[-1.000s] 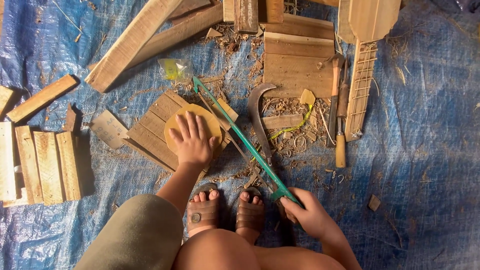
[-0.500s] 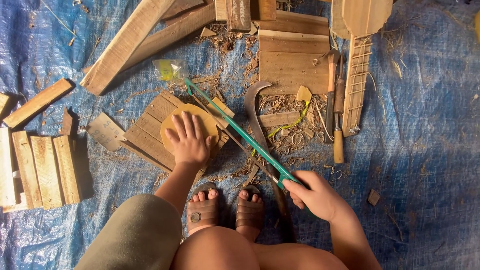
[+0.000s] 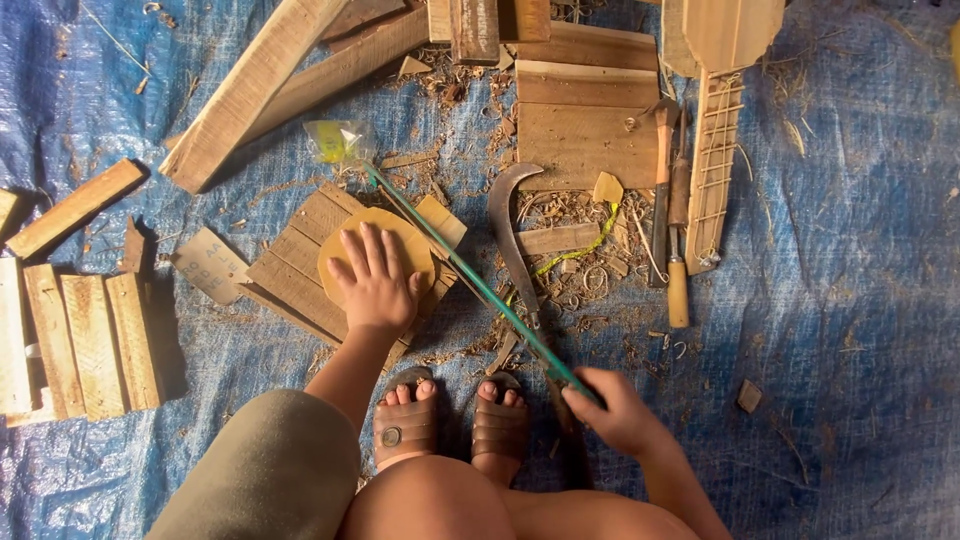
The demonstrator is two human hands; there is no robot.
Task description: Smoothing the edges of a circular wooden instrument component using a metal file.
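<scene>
left hand: flat, fingers spread, pressing a round pale wooden disc on a slatted board | right hand: clenched around the handle of a thin green saw | floor: wrinkled blue tarp, curly shavings

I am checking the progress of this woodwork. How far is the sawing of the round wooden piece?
Done: the round disc already has its circular outline, and shavings lie about. In hand: the left hand presses the disc on a slatted board, and the right hand holds the green-framed saw at its edge. Left: any cut depth is too small to tell.
</scene>
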